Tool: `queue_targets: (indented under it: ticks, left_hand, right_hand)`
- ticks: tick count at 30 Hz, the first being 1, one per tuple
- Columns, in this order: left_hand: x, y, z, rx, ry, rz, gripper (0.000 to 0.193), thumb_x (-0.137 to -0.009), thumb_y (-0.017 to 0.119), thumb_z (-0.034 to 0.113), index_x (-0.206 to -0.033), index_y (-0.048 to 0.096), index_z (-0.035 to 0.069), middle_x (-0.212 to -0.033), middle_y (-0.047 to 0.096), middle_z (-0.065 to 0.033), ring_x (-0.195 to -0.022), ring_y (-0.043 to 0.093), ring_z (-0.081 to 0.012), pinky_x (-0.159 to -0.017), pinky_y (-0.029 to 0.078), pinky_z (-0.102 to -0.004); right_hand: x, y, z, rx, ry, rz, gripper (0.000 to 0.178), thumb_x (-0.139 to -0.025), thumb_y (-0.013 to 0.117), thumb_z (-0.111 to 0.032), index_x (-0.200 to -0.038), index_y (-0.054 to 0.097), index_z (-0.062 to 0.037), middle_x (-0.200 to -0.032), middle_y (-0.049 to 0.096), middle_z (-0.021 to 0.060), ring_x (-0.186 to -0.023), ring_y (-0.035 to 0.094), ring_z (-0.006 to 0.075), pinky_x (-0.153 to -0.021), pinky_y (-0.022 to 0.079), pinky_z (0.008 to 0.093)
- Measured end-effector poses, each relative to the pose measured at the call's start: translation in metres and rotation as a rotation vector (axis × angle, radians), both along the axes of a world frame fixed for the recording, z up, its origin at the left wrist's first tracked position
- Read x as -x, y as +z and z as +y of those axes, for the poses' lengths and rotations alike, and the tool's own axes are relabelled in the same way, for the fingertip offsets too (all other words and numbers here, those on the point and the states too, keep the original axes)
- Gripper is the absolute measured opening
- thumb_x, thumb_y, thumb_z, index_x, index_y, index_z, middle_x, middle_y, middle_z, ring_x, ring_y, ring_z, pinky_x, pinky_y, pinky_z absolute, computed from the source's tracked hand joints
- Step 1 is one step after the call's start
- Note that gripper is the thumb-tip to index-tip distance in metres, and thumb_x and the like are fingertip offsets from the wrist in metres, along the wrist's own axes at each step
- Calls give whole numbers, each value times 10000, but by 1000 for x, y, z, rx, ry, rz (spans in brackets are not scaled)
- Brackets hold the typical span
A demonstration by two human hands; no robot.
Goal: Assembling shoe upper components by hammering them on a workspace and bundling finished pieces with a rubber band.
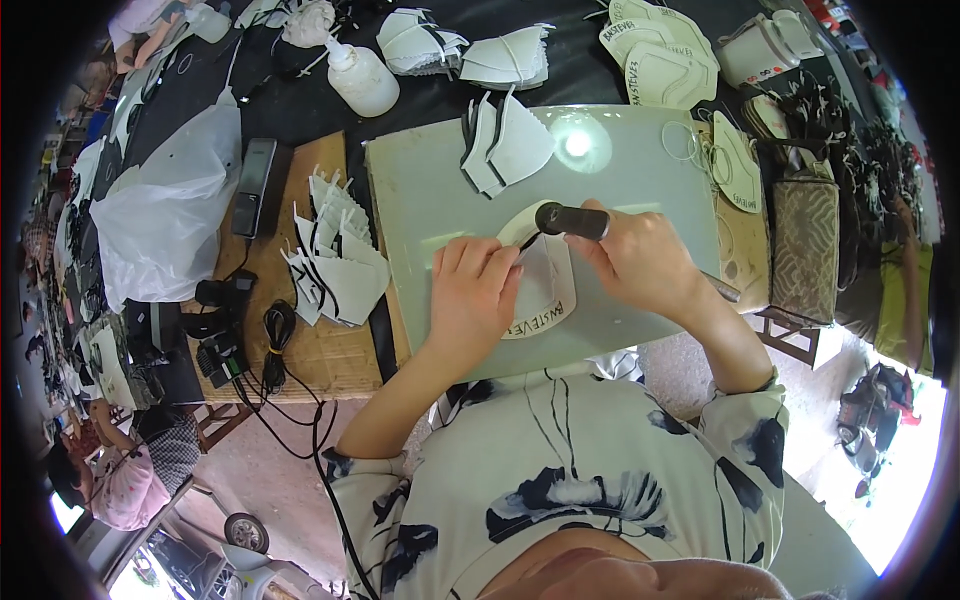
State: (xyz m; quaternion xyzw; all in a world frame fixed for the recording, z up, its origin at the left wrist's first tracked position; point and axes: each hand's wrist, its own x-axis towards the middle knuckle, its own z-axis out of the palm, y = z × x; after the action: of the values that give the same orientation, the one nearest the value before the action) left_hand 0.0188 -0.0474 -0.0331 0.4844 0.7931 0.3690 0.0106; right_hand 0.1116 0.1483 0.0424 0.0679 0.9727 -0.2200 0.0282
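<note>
My right hand (650, 262) is closed round a hammer (580, 221); its dark cylindrical head is over the work and its handle end sticks out below my wrist. Under it on the pale board (420, 200) lies a cream curved template (548, 318) with dark lettering, framing a whitish piece (545, 275). My left hand (472, 295) rests on the template's left side, its thumb and fingers pinched at a thin black strip (531, 241) just beside the hammer head. Farther up the board sit several white cut pieces (508, 145) with black edging.
Left of the board, a stack of white pieces (340, 265), a black box-shaped device (255, 188), cables (278, 340) and a plastic bag (170, 210) lie on the table. Behind stand a white bottle (362, 80) and cream templates (665, 60). A patterned pouch (803, 245) is at right.
</note>
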Motion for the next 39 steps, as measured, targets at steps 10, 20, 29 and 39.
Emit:
queue_targets:
  ticks: [10, 20, 29, 39]
  left_hand:
    - [-7, -2, 1, 8, -43, 341, 222, -738, 692, 33, -958, 670, 51, -931, 594, -45, -866, 574, -236, -743, 458, -368]
    - [-11, 2, 4, -10, 28, 130, 211, -724, 686, 15, -933, 664, 35, -941, 585, -55, -832, 565, -251, -696, 453, -363]
    - [-20, 2, 4, 32, 63, 286, 216, -728, 682, 3, -943, 665, 15, -928, 575, -56, -840, 563, -235, -701, 455, -364]
    - [-23, -1, -4, -41, 152, 100, 237, -707, 687, -8, -938, 676, 40, -910, 595, -65, -853, 572, -251, -729, 448, -376]
  right_hand:
    - [6, 1, -5, -20, 29, 8, 282, -947, 531, -284, -943, 534, -2, -635, 634, 144, -579, 637, 345, -514, 494, 432]
    - [1, -20, -4, -36, 34, -152, 297, -949, 529, -288, -907, 523, 5, -654, 641, 157, -592, 643, 344, -531, 504, 435]
    - [1, -8, -12, -94, 96, -175, 167, -868, 575, -152, -939, 520, -11, -677, 625, 150, -568, 624, 344, -496, 489, 418]
    - [3, -18, -12, -98, 103, -146, 284, -944, 528, -272, -868, 499, 0, -619, 626, 136, -570, 639, 338, -484, 490, 415]
